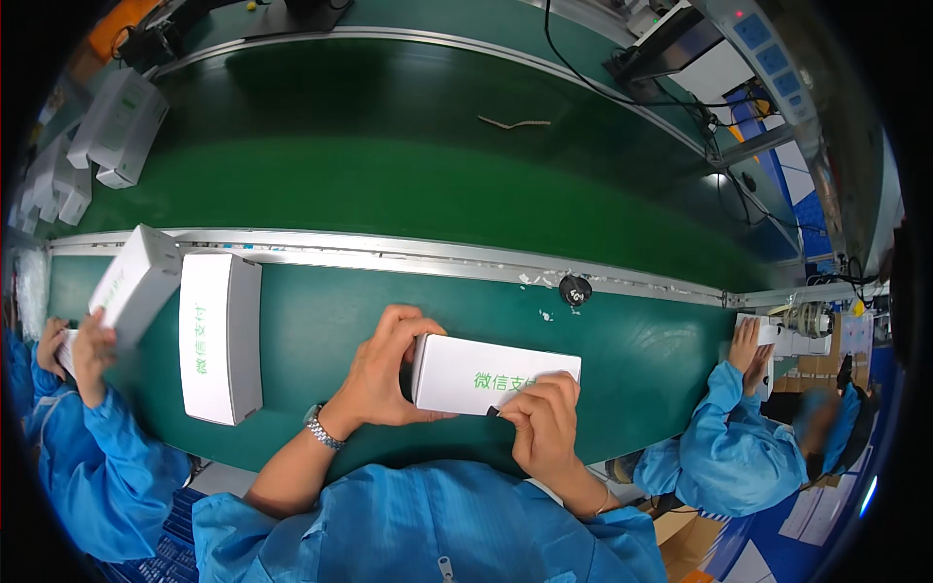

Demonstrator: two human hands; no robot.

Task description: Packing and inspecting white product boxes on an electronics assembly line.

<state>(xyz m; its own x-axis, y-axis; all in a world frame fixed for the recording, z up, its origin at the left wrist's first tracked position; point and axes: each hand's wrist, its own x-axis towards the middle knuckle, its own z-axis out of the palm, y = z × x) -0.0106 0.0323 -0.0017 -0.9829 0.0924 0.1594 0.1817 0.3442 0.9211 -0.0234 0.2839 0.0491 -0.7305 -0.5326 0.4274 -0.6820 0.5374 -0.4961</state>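
Observation:
In front of me is a white oblong box [452, 374] with green printing on its upper face. My left hand [384, 374] grips its left end, thumb along the near side and fingers over the far edge. At the right part of the box, my right hand [546, 420] is closed, its fingers curled against the near edge. A small black piece [493, 411] shows at its pinched fingertips; what it is I cannot make out. Another white box [209, 340] with green printing stands to the left on the green worktop [321, 301].
Beyond the metal rail runs a green conveyor belt [408, 185], with white boxes [121, 121] at its far left. A black round object [575, 289] sits by the rail near white scraps. A co-worker at left holds a white box [141, 277]; another co-worker [743, 437] works at right.

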